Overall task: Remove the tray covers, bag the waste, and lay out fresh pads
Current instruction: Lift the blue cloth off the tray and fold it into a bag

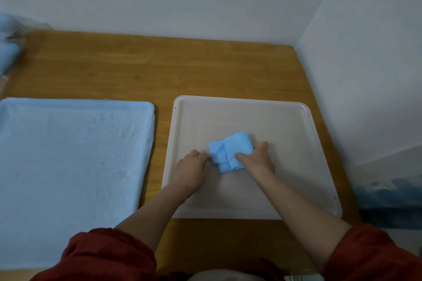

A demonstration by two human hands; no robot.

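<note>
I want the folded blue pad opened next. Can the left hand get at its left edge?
Probably yes: the left hand is at the pad's left edge, seemingly pinching it, and nothing on the white tray lies between.

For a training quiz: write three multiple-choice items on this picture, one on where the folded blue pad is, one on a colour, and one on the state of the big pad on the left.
1. Where is the folded pad? A on the white tray; B on the bare wood; C on the floor.
2. What colour are the sleeves? A green; B red; C white.
3. How does the left pad lie? A rolled up; B balled up; C spread flat.

Key: 1 A, it sits well inside the tray's rim. 2 B, both cuffs are dark red. 3 C, it lies opened out, with only small wrinkles.
</note>
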